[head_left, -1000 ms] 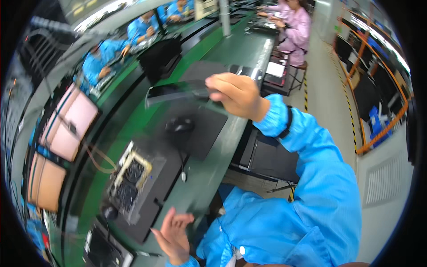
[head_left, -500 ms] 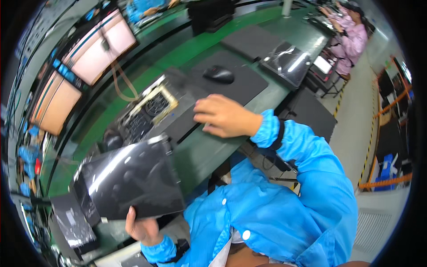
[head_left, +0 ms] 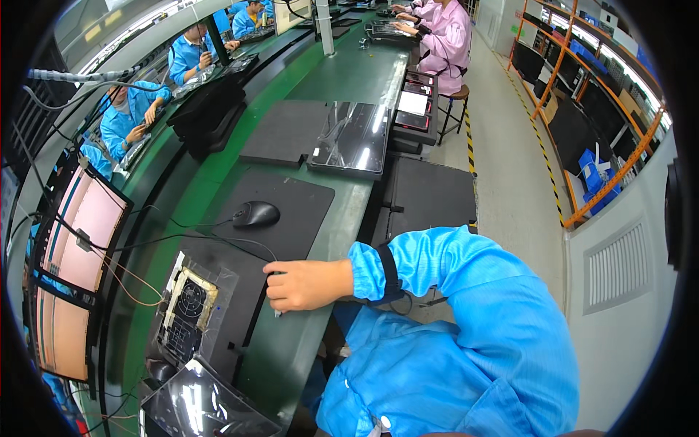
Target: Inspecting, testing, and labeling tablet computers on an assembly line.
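My right hand (head_left: pixel 309 285) is over the green bench's near edge, beside the black mat. Its fingers are curled together, and a small pale tip shows below them; what it belongs to is hidden. Just left of the hand is a black board (head_left: pixel 244 280), with an open laptop-like unit (head_left: pixel 189 302) showing a fan and a keypad, framed in tan tape. At the lower left, a glossy dark screen panel (head_left: pixel 200 404) is tilted, partly cut off by the picture's rim. My left hand is out of view.
A black mouse (head_left: pixel 256 214) lies on a dark mat (head_left: pixel 298 207). Farther along are a film-wrapped black panel (head_left: pixel 352 142) and black pads (head_left: pixel 280 131). Two lit monitors (head_left: pixel 80 233) with hanging cables stand left. Co-workers in blue (head_left: pixel 131 120) and pink (head_left: pixel 445 40) sit beyond; orange racks (head_left: pixel 575 95) stand right.
The view has swung toward the far end of the bench. The screen panel and my left hand have shifted down and left, the hand leaving view. My right hand stays by the mat's edge.
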### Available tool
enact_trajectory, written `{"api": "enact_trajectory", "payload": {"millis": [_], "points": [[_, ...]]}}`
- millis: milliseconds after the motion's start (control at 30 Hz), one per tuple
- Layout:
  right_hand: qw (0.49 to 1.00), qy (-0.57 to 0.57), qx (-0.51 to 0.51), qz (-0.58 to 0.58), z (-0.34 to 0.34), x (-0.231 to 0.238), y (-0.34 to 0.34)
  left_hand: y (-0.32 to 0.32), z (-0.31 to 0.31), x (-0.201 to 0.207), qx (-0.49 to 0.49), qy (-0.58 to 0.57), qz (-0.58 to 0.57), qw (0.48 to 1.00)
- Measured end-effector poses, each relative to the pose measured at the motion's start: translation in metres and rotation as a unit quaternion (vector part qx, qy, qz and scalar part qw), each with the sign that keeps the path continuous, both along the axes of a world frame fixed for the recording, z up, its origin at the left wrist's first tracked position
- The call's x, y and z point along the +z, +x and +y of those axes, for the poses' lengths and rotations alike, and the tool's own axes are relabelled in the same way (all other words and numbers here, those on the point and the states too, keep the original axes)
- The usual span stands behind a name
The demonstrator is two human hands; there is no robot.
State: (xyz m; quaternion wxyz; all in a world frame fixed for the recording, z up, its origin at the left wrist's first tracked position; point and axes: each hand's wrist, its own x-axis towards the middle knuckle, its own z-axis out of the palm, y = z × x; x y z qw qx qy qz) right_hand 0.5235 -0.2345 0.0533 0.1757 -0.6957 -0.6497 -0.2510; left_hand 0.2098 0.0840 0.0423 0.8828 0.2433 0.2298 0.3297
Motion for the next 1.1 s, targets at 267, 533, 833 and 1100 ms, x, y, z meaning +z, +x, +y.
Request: {"api": "enact_trajectory", "payload": {"millis": [267,533,833,1100], "points": [[0.958,0.075,-0.006,0.278,0.031,0.006,-0.042,0.015,-0.033,0.035,0.020,-0.012,0.072,0.997],[0.923,0.180,0.017,0.340,0.045,0.059,-0.068,0.055,-0.045,0.030,-0.108,-0.019,-0.077,0.991],[0.926,0.178,0.042,0.331,0.070,0.056,-0.085,0.024,-0.041,0.033,-0.045,-0.058,-0.102,0.992],[0.951,0.146,0.039,0.269,0.064,0.053,-0.088,0.023,-0.037,0.021,-0.080,-0.031,-0.039,0.996]]}}
